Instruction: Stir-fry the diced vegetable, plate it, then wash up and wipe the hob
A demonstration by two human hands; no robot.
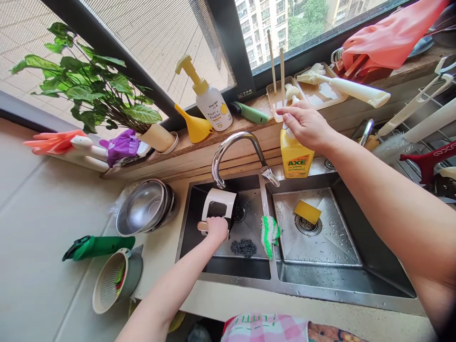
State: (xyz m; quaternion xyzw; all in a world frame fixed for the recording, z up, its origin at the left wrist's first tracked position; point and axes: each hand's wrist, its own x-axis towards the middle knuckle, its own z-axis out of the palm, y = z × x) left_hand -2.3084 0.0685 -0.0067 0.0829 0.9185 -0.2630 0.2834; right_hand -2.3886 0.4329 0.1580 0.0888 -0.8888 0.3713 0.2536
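In the left basin, my left hand (217,229) is closed round the handle of a white container (210,199) with a dark window, tilted below the curved faucet (237,137). My right hand (308,124) rests over the top of the yellow AXE bottle (296,154), which stands behind the right basin; its fingers are partly bent, and what they press is mostly hidden. A black scouring pad (243,248) lies in the left basin. A green and white cloth (270,236) hangs on the divider. The yellow sponge (307,212) sits by the right drain.
Metal bowls (142,208), a green bottle (103,247) and a colander (114,280) are at the left. Along the sill stand a plant pot (158,137), a yellow funnel (195,127), a pump bottle (214,107) and a brush tray (320,95). Utensils crowd the right side.
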